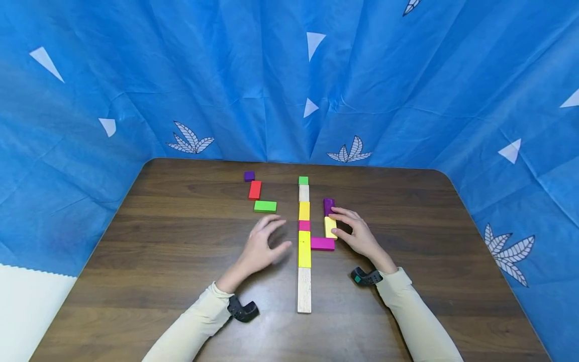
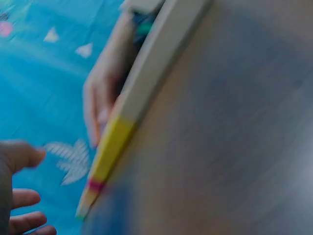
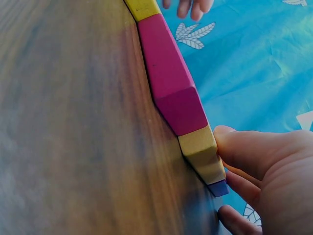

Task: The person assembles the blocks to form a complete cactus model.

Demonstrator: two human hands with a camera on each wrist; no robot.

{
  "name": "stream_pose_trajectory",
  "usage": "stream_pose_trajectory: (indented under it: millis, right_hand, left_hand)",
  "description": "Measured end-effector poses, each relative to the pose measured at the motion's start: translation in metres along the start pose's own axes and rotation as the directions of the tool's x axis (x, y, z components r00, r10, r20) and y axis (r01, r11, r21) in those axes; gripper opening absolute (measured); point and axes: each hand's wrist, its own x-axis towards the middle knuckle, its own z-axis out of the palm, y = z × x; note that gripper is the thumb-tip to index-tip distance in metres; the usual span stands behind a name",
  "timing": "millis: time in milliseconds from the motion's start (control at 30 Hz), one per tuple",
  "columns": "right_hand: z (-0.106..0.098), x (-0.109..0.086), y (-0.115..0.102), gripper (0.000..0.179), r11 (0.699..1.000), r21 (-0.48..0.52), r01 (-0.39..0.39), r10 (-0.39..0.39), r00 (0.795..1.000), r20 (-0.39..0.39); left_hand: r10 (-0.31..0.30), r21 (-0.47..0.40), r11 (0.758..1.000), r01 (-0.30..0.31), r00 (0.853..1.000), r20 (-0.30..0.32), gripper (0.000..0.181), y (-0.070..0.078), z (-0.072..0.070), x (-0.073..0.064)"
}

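My right hand point(image 1: 359, 235) touches a pale yellow block point(image 1: 330, 228) with thumb and fingertips along its right side. In the right wrist view the thumb point(image 3: 239, 144) meets the block's edge. A dark purple block point(image 1: 328, 206) adjoins its far end, and a magenta block point(image 1: 322, 244) lies crosswise at its near end. My left hand point(image 1: 262, 247) hovers over the table left of the central row, fingers spread, holding nothing. Nearest to it in that row is a long yellow block point(image 1: 304, 249). In the left wrist view the left fingers point(image 2: 27, 198) are apart.
The central row also has a long whitish block point(image 1: 304, 290), a small pink block point(image 1: 304, 225), a yellow block point(image 1: 304, 210), a whitish block point(image 1: 304, 193) and a green block point(image 1: 303, 180). Left lie green point(image 1: 265, 206), red point(image 1: 255, 190) and purple point(image 1: 249, 176) blocks. Blue curtain point(image 1: 271, 75) surrounds the table.
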Motion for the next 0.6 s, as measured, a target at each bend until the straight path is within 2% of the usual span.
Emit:
stream_pose_trajectory:
  millis: [100,200,367,600]
  right_hand:
    - [-0.001,0.001,0.000,0.041,1.000,-0.006,0.006,-0.006,1.000,-0.002]
    - [-0.001,0.001,0.001,0.041,1.000,-0.008,-0.004,0.004,1.000,0.004]
    - [0.000,0.000,0.002,0.042,1.000,-0.006,-0.017,0.017,1.000,0.011]
    - [0.001,0.000,0.002,0.041,1.000,-0.011,-0.018,0.018,1.000,0.004]
  left_hand:
    - [-0.066,0.008,0.998,0.068,0.987,-0.148,0.046,-0.015,-0.016,0.015]
    - [-0.147,0.013,0.988,0.153,0.965,-0.216,0.042,-0.032,-0.026,0.026]
    - [-0.262,-0.003,0.964,0.266,0.947,-0.184,0.043,-0.053,-0.028,0.038]
    - [-0.323,-0.012,0.946,0.324,0.936,-0.139,0.044,-0.066,-0.024,0.049]
